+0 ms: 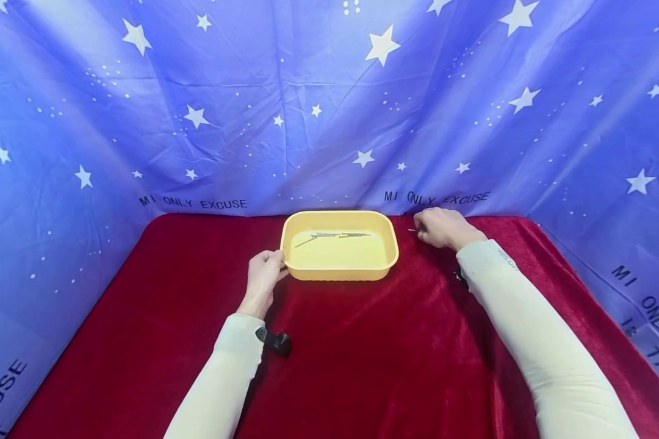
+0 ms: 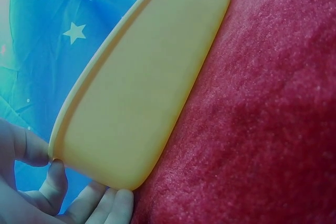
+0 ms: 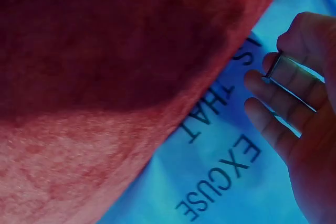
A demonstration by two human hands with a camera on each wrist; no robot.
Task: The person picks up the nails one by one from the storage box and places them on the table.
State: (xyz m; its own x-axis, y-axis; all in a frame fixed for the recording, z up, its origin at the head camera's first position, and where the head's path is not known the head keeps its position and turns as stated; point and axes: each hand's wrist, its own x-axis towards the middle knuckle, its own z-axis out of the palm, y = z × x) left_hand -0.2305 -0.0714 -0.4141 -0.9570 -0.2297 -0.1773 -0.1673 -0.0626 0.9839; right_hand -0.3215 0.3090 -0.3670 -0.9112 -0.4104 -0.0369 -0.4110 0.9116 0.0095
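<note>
A yellow rectangular tray (image 1: 337, 274) sits on red cloth near the back edge, and several thin dark nails (image 1: 340, 235) lie on its floor. My left hand (image 1: 263, 272) holds the tray's left end. In the left wrist view its thumb and index finger pinch the rim (image 2: 51, 145), while the other fingertips (image 2: 124, 203) touch the end wall lower down. To the right of the tray, my right hand (image 1: 442, 228) pinches a nail (image 3: 272, 67) between thumb and fingers, with the flat head showing in the right wrist view.
Red velvety cloth (image 1: 362, 366) covers the table. A blue curtain (image 1: 318, 73) with white stars and lettering stands close behind and on both sides, right by my right hand. A black wrist strap (image 1: 274, 340) is on the left sleeve.
</note>
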